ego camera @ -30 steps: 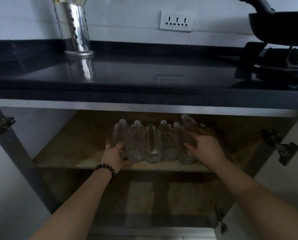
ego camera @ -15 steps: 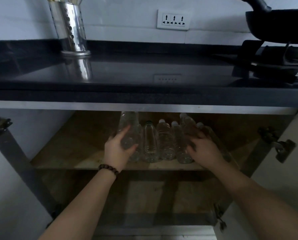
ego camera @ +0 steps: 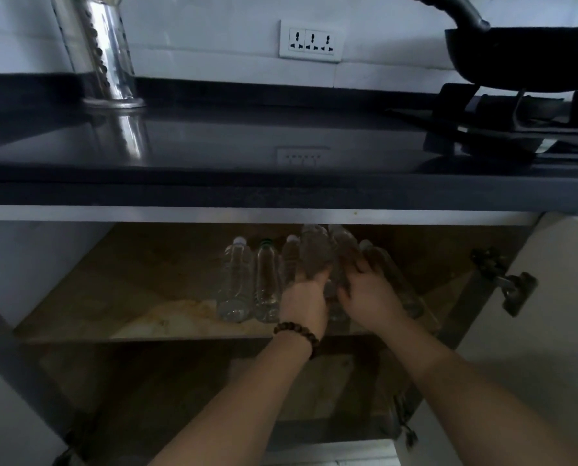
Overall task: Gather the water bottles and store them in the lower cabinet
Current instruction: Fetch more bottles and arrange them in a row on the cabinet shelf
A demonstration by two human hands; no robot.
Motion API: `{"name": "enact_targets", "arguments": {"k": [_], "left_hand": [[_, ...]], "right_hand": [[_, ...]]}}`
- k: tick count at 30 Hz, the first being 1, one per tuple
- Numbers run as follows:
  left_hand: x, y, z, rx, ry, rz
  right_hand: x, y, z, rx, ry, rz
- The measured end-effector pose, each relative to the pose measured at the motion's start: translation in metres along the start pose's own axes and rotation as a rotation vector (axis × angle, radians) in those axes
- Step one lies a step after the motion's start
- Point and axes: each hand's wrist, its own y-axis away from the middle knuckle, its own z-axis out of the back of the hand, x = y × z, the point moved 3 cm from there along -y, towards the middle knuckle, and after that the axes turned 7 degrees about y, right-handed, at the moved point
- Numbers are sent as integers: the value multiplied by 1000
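Observation:
Several clear plastic water bottles lie side by side on the wooden shelf (ego camera: 153, 317) of the open lower cabinet. The leftmost bottle (ego camera: 236, 280) and a green-capped bottle (ego camera: 267, 280) lie free. My left hand (ego camera: 306, 302), with a bead bracelet on the wrist, grips a raised bottle (ego camera: 314, 250) above the row. My right hand (ego camera: 370, 297) rests on another bottle (ego camera: 343, 250) right beside it. One more bottle (ego camera: 390, 274) lies at the right end, partly hidden by my right hand.
A dark countertop (ego camera: 247, 153) overhangs the cabinet. On it stand a metal utensil holder (ego camera: 102, 55) at left and a stove with a black pan (ego camera: 523, 55) at right. Cabinet doors stand open on both sides, with a hinge (ego camera: 513, 287) at right.
My left hand lifted the leftmost bottle and carried it right, over the row, up against my right hand. The right hand stayed on its bottle.

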Motion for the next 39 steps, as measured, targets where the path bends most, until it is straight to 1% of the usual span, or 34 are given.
{"name": "enact_targets", "arguments": {"k": [3,6,7,9,10,12,13,15,18,21,27,39], "left_hand": [[5,0,0,36,-28,-57],[16,-1,16,133,88,-123],[23,-2,28,123,120,-101],[47,-2,59,91,145,52],[62,1,75,107,153,153],[94,6,93,214,204,317],[106,10,95,278,226,366],[120,17,87,342,254,398],[125,21,78,281,338,378],[124,17,81,247,327,357],[114,14,78,252,345,329],[107,8,67,261,315,380]], "right_hand": [[0,-1,-2,-1,-19,1],[-1,-1,0,8,-30,2],[-2,0,1,15,-39,4],[-4,2,4,42,-90,6],[-4,3,6,53,-133,10],[-7,5,12,60,-263,-2],[-9,7,14,54,-339,-17],[-16,12,13,40,-443,-65],[-23,20,7,80,-521,-125],[-23,20,4,108,-573,-104],[-21,13,7,121,-564,-72],[-26,9,13,162,-509,-103]]}}
